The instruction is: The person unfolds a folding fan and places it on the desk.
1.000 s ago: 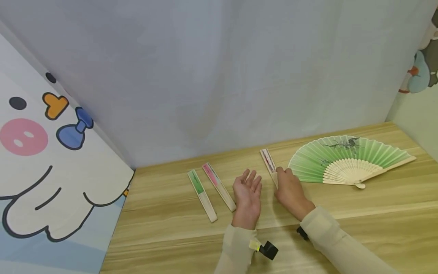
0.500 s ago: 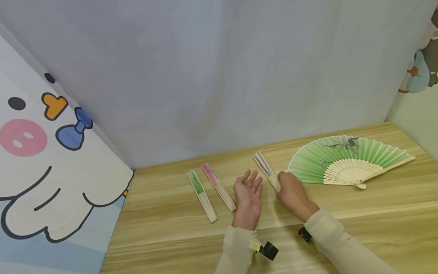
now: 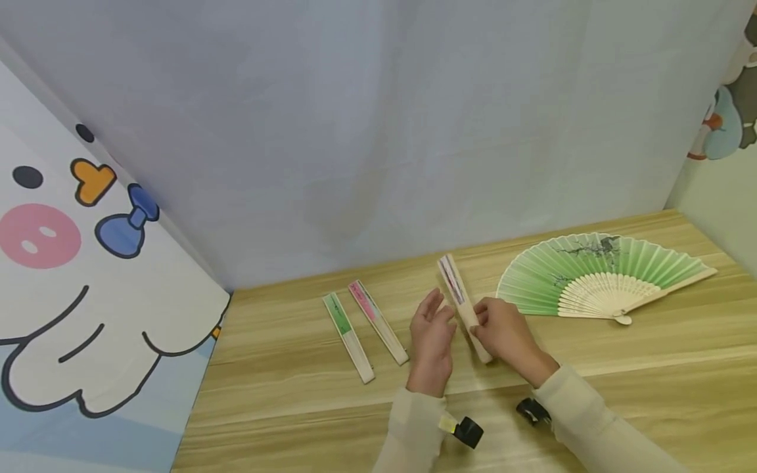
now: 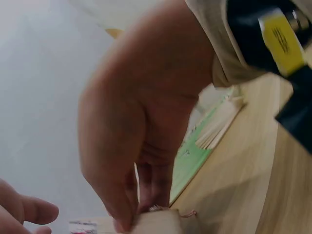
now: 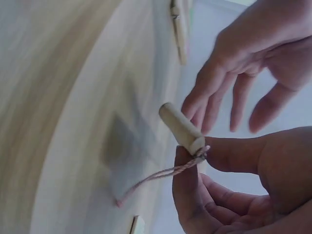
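A person's right hand [image 3: 511, 338], right of center in the lower half of the frame, pinches a folded fan [image 3: 465, 309] between thumb and fingers. The fan slants from its patterned end, nearer the center, to its bare wooden end at lower right. A pinkish cord [image 5: 158, 174] trails from that wooden end, at the lower center of the right wrist view. The left hand [image 3: 430, 338], fingers loosely bent and gripping nothing, is just left of the fan; whether it touches the fan cannot be told.

Farther left, near the lower center of the frame, two more folded fans lie side by side on the wood-grain desk [image 3: 278, 414]: a green-topped fan [image 3: 349, 338] and, to its right, a pink-topped fan [image 3: 378, 323]. At the right of the frame, a green fan [image 3: 603, 276] lies spread in a wide arc, with dark branches printed on its pleats and its pale ribs meeting at the lower edge.

A pale backdrop [image 3: 384, 144] fills the upper center. A cartoon panel [image 3: 118, 315] with an orange beak and blue bow covers the left side. Both wrists, in cream sleeves [image 3: 414, 420], carry small black devices [image 3: 470, 432].
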